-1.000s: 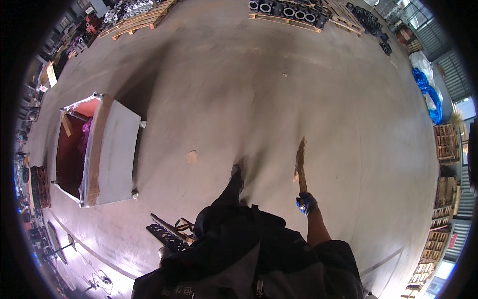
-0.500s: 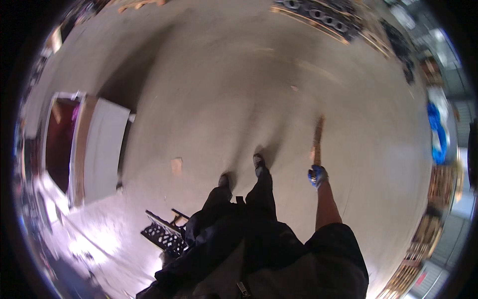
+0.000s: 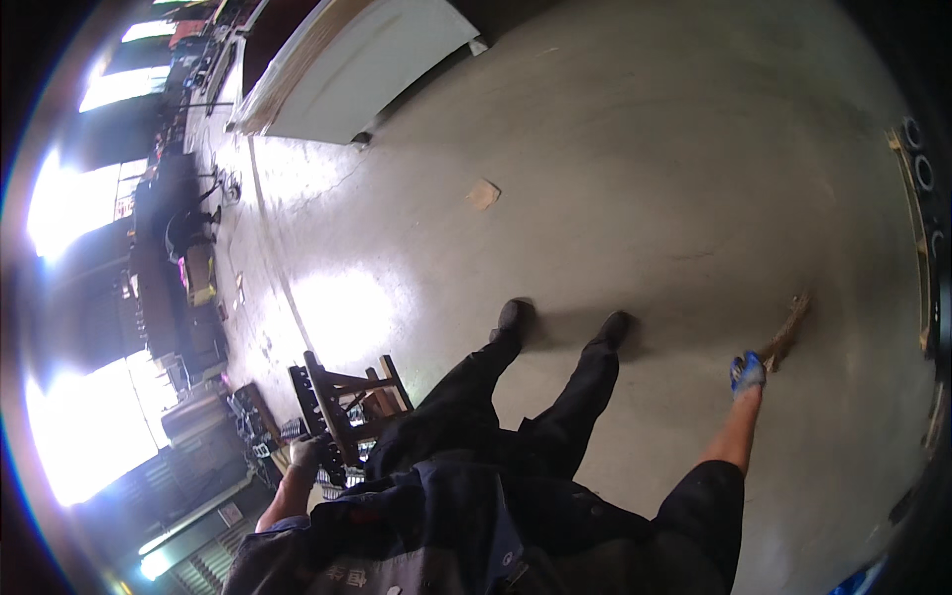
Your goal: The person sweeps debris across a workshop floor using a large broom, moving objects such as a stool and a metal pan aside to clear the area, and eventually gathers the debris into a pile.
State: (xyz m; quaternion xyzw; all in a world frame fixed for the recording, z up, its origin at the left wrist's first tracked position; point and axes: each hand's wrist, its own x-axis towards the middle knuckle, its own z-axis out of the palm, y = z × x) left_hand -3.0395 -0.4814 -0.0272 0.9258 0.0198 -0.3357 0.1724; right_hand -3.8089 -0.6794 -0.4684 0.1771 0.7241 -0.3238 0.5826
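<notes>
My right hand (image 3: pixel 748 373), in a blue and grey glove, is closed round one end of a long brown brush-like piece (image 3: pixel 790 332). It is held out to the right above the concrete floor, and its exact kind is blurred. At lower left my left hand (image 3: pixel 307 453), in a pale glove, is closed on a small wooden stool (image 3: pixel 342 402) with a dark perforated part. The stool hangs tilted beside my left leg, its legs pointing up and away from me. My left fingers are partly hidden against its dark side.
A large pale box-like unit (image 3: pixel 372 74) with an open dark side stands at the far left. A flat tan scrap (image 3: pixel 484 194) lies on the floor ahead. Along the right edge is a wooden pallet (image 3: pixel 924 268) bearing dark ring-shaped parts. Machinery and bright windows line the left.
My view has turned left: the pale unit and tan scrap have shifted up and right. My left hand on the stool has come into view. The right hand still holds the brown piece.
</notes>
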